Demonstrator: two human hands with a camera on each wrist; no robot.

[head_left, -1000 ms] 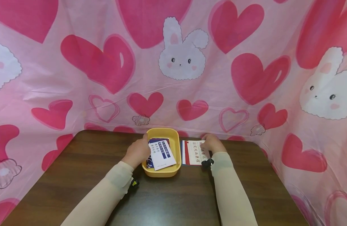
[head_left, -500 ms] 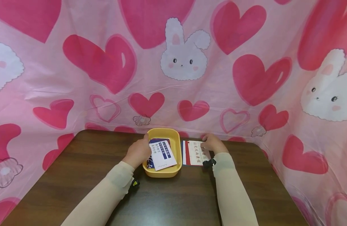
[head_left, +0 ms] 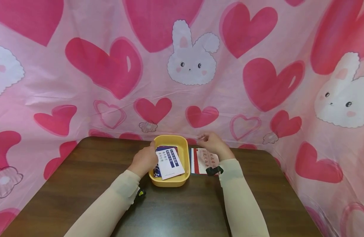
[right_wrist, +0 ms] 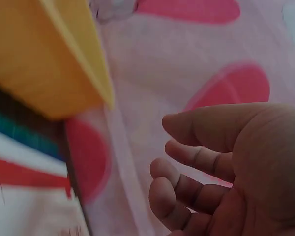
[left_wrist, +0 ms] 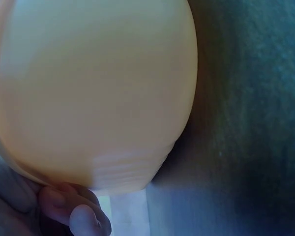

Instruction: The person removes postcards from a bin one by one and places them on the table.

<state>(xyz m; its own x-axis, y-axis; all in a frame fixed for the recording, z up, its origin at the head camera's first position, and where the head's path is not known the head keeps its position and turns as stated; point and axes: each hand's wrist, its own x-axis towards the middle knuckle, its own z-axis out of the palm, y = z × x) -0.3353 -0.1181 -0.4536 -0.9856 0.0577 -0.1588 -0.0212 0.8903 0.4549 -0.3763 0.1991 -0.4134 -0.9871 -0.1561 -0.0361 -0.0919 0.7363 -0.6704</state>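
My left hand (head_left: 144, 159) holds the left rim of a yellow plastic tray (head_left: 170, 183). In the left wrist view the tray's outer wall (left_wrist: 103, 88) fills much of the picture, with curled fingers (left_wrist: 59, 204) at its lower edge. Inside the tray lies a white card with blue strips and writing (head_left: 171, 166), over a dark blue one. My right hand (head_left: 212, 144) hovers above the far side of a card stack just right of the tray. Its fingers are loosely bent with nothing between them. White, red and blue edges show in the stack (head_left: 203, 164), partly covered by my wrist.
The dark brown wooden table (head_left: 170, 210) extends in front and to both sides. A pink curtain (head_left: 110, 82) with hearts and rabbits hangs along its back edge, close behind the tray, and along the sides.
My right hand has come off the card stack, moving up and left towards the tray's back right corner. The left hand and the tray have stayed in place.
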